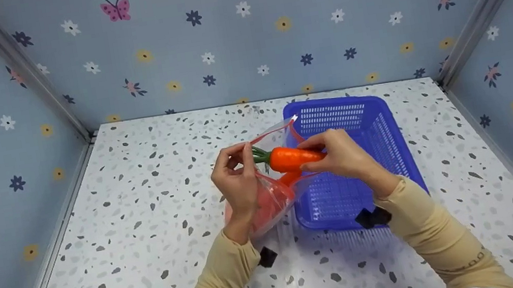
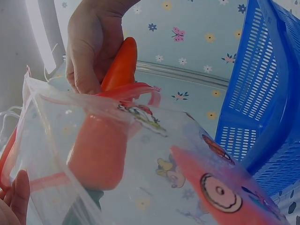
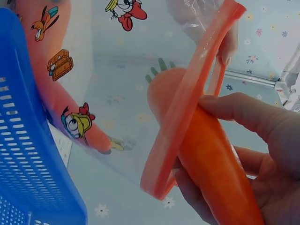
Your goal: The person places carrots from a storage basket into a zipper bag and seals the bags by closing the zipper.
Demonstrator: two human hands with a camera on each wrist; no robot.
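Note:
My right hand [image 1: 340, 154] grips an orange carrot [image 1: 289, 158] by its tapered end, the green top pointing toward my left hand [image 1: 236, 180]. My left hand pinches the rim of a clear plastic bag [image 2: 154, 187] with a red zip edge [image 3: 187, 103] and cartoon prints. The right wrist view shows the carrot's thick end and green top inside the bag mouth, while the tapered end [image 2: 121, 65] is outside in my fingers. Further orange-red items [image 3: 91, 136] lie in the bag; their kind is unclear through the plastic.
A blue perforated basket [image 1: 406, 161] stands right of the bag on the speckled white table [image 1: 145, 223], its near left edge close to the bag. Flower-patterned panels [image 1: 239, 33] close off the back and both sides. Small black pieces [image 1: 267, 256] sit by the sleeves.

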